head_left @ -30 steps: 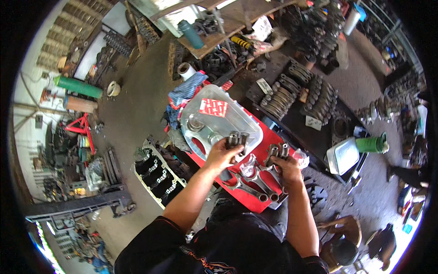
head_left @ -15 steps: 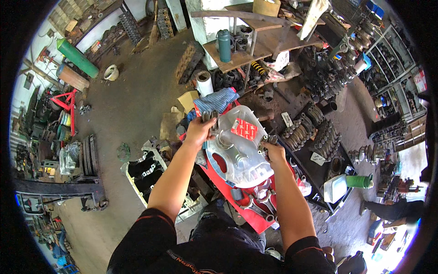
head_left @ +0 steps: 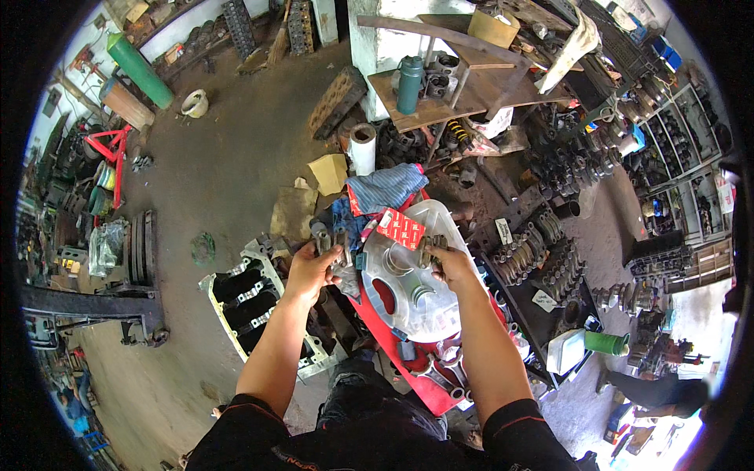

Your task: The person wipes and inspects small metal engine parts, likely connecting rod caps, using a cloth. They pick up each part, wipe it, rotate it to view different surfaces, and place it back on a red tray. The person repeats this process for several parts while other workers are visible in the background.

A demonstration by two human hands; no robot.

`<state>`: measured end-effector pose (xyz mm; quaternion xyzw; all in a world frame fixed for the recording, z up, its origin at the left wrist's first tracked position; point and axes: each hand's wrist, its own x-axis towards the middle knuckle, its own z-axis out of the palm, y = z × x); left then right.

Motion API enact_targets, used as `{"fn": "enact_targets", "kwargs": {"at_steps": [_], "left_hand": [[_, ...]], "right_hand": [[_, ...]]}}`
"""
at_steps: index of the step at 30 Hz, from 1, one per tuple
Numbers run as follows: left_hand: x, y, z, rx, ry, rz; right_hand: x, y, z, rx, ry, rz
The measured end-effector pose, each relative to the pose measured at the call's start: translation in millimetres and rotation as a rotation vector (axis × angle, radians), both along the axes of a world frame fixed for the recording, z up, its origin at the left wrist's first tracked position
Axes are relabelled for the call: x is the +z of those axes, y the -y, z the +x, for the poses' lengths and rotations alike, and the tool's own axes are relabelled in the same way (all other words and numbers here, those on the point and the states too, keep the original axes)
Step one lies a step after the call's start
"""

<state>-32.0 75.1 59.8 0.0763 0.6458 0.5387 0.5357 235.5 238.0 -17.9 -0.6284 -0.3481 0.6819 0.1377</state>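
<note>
My left hand point(head_left: 312, 271) is closed round a dark, forked metal engine part point(head_left: 323, 238), held just left of the clear plastic tray. Another small metal engine part point(head_left: 431, 250) is gripped in my right hand point(head_left: 454, 265), above the tray's right half; fingers partly cover both pieces. The oval clear tray point(head_left: 400, 310) rests on a red tabletop point(head_left: 374, 320). At its far left edge sits a red-and-white box point(head_left: 401, 228). Metal connecting rods point(head_left: 438, 378) lie on the red surface near my body.
An engine block point(head_left: 245, 296) stands left of the red table. Striped blue cloth point(head_left: 386, 188) lies beyond the tray. To the right, a dark bench point(head_left: 510, 310) bears rows of metal parts, a white tub point(head_left: 565, 351) and a green cylinder point(head_left: 606, 343). A person point(head_left: 658, 392) is at far right.
My left hand has moved left and nearer, off the tray's edge. My right hand has shifted left over the tray. The red-and-white box now sits farther left relative to the tray.
</note>
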Motion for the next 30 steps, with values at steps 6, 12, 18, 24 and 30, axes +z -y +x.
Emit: {"fn": "enact_targets", "kwargs": {"at_steps": [6,12,18,24,30], "left_hand": [[9,-84,32,-0.336,-0.267,0.187],[-20,-206,70,-0.877,-0.578,0.194],[-79,-263,82,-1.295,-0.364,-0.055],[-93,-268,72,-1.385,-0.419,-0.182],[-86,-254,83,-1.317,-0.785,-0.004]], "right_hand": [[2,4,30,-0.033,0.110,0.034],[22,36,65,-0.116,0.194,0.067],[72,119,128,-0.286,0.163,0.238],[100,204,166,-0.513,-0.433,0.127],[117,227,167,-0.745,-0.943,0.159]]}}
